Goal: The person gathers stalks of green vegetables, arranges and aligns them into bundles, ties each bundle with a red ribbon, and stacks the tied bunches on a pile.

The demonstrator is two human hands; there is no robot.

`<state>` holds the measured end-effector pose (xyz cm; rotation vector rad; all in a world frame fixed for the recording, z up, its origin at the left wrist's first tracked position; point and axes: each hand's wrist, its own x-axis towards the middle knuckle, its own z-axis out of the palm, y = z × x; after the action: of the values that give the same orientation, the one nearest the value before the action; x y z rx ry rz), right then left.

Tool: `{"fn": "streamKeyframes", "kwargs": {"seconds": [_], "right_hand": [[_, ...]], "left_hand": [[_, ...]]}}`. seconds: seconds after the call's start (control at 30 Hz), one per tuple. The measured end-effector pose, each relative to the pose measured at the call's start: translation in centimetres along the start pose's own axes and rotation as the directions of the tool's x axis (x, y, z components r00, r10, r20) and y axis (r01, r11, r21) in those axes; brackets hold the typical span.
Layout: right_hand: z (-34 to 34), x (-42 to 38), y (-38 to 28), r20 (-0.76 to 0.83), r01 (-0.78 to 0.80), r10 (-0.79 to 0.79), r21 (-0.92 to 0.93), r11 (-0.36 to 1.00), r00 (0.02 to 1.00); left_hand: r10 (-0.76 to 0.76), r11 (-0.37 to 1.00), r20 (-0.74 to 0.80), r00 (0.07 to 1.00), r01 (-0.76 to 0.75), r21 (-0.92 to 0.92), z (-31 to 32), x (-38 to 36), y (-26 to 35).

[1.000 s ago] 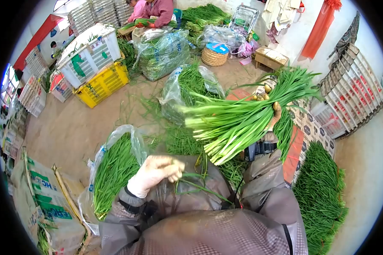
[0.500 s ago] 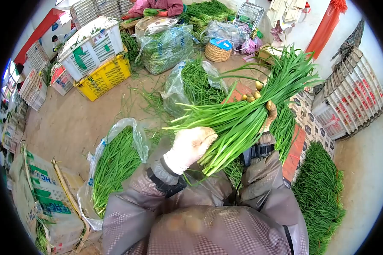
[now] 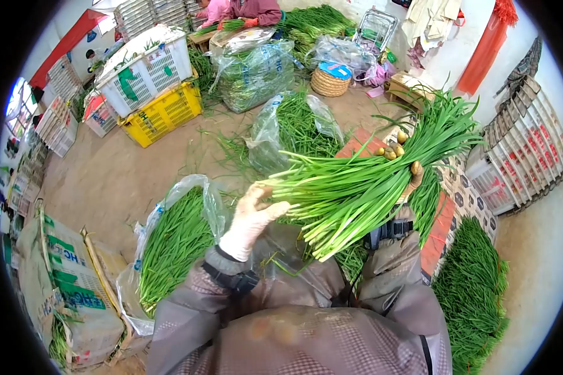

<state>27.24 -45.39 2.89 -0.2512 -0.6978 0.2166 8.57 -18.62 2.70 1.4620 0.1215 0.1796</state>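
Note:
A large bunch of garlic chives (image 3: 350, 187) lies across the space above my lap, pale stem ends to the left and leafy tips to the upper right. My right hand (image 3: 394, 150), in a stained glove, is wrapped round its middle; bare-looking fingertips show on top. At the stem ends is my left hand (image 3: 250, 219) in a white glove, thumb and fingers apart, fingertips right beside the stems. Below the bunch, a few loose chive stalks hang over my lap. More chives (image 3: 424, 203) lie just behind my right hand.
Plastic bags of chives stand left (image 3: 175, 250) and ahead (image 3: 300, 125). A dense chive pile (image 3: 469, 294) sits at right, below stacked white crates (image 3: 513, 156). White (image 3: 147, 69) and yellow (image 3: 162, 115) crates stand far left. Another person (image 3: 256, 12) handles chives at the back.
My left hand has loosened from the lower stems and moved left and slightly up, its fingers now spread. The bunch has spread flatter, still held by my right hand.

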Motion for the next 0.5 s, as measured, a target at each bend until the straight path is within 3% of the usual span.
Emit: {"fn": "streamKeyframes", "kwargs": {"seconds": [0.03, 0.1, 0.23, 0.27, 0.4, 0.5], "right_hand": [[0.1, 0.0, 0.2, 0.013, -0.02, 0.02, -0.003, 1.0, 1.0], [0.2, 0.0, 0.6, 0.034, -0.056, 0.057, -0.015, 0.998, 0.998], [0.3, -0.5, 1.1, 0.04, -0.063, 0.063, 0.018, 0.998, 0.997], [0.1, -0.6, 1.1, 0.047, -0.061, 0.06, 0.016, 0.998, 0.997], [-0.4, -1.2, 0.6, 0.036, -0.06, 0.055, 0.152, 0.987, 0.998], [-0.3, -1.0, 0.0, 0.084, -0.044, 0.028, 0.196, 0.98, 0.996]], "left_hand": [[-0.043, 0.992, 0.035, 0.998, 0.047, -0.121, 0.9, 0.0, 0.4], [0.108, 0.976, -0.018, 0.994, -0.11, -0.188, 2.6, 0.2, -0.3], [0.228, 0.886, -0.09, 0.97, -0.245, -0.394, 3.3, 0.9, -2.4], [0.438, 0.876, -0.09, 0.894, -0.447, -0.18, 3.1, 1.2, -2.8], [0.257, 0.952, -0.004, 0.966, -0.254, -0.174, 1.8, 0.5, -2.6], [-0.011, 0.914, 0.049, 0.999, 0.03, -0.404, -0.3, -0.2, -1.2]]}}
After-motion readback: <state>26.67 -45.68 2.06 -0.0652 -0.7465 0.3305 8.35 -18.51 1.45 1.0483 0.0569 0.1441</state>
